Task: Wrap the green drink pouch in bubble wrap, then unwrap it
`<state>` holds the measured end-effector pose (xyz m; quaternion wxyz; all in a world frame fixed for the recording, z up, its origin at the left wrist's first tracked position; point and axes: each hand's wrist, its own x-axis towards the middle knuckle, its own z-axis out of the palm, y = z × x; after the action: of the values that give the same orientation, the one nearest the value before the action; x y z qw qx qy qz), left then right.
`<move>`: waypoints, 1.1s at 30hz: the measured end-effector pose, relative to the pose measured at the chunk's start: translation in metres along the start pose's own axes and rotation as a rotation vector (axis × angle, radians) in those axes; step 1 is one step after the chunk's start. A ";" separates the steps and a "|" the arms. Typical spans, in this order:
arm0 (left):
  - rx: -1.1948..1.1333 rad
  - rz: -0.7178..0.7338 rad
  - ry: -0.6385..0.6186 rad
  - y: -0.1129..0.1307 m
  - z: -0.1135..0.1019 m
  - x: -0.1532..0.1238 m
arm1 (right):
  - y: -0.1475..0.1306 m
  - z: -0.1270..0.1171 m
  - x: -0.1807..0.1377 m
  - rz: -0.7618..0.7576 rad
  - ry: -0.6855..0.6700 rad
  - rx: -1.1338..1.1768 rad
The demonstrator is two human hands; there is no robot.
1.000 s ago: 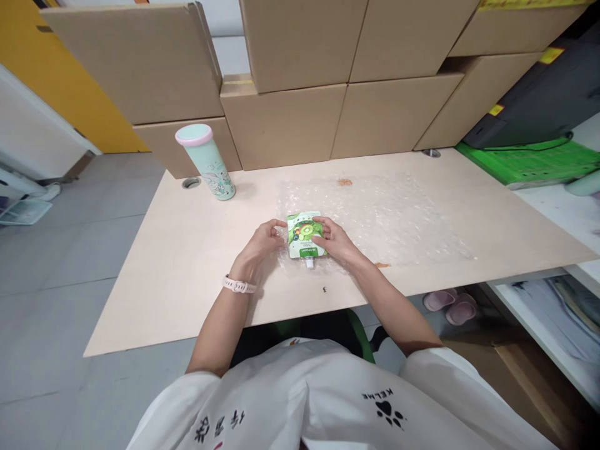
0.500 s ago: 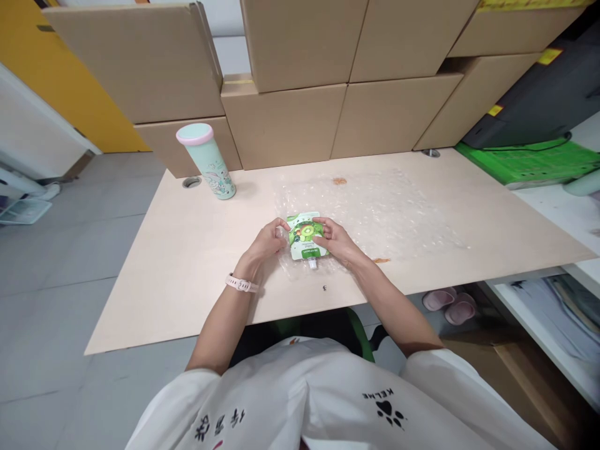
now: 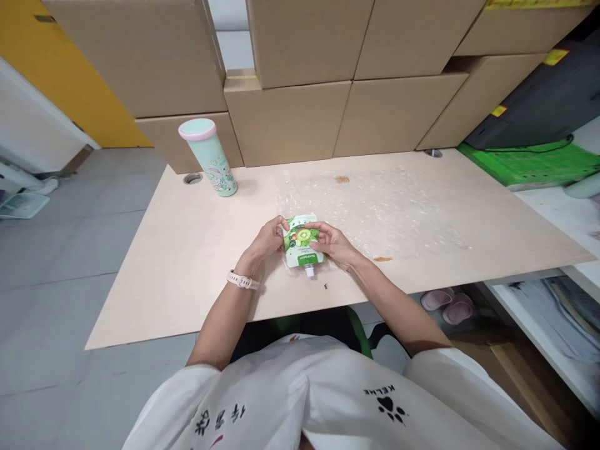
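A small green and white spouted pouch [image 3: 302,247] with a kiwi picture lies near the front of the light wooden table [image 3: 187,269], its white cap pointing toward me. My left hand [image 3: 265,239] grips the pouch's left edge with bent fingers. My right hand [image 3: 330,242] grips its right edge the same way. The pouch rests on the left end of a clear bubble wrap sheet [image 3: 384,209], and some of the wrap is bunched under my fingers. A pale watch band sits on my left wrist.
A mint green tumbler [image 3: 209,159] with a pink lid stands at the back left by a cable hole. Stacked cardboard boxes [image 3: 290,119] line the back edge. A green mat [image 3: 529,164] and dark case lie to the right. Slippers [image 3: 443,302] sit under the table.
Both hands have closed in more tightly on the pouch and tilted it slightly, its top edge lifting off the wrap. The view has shifted a little.
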<state>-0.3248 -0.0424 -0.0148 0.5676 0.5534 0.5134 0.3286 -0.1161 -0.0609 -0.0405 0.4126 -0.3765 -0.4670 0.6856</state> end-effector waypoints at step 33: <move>0.060 -0.091 0.055 0.006 -0.006 -0.003 | 0.017 0.007 0.003 -0.165 0.148 -0.468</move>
<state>-0.3300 -0.0426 -0.0070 0.5507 0.5370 0.5633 0.3019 -0.1273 -0.0645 -0.0551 0.4019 -0.4716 -0.6105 0.4933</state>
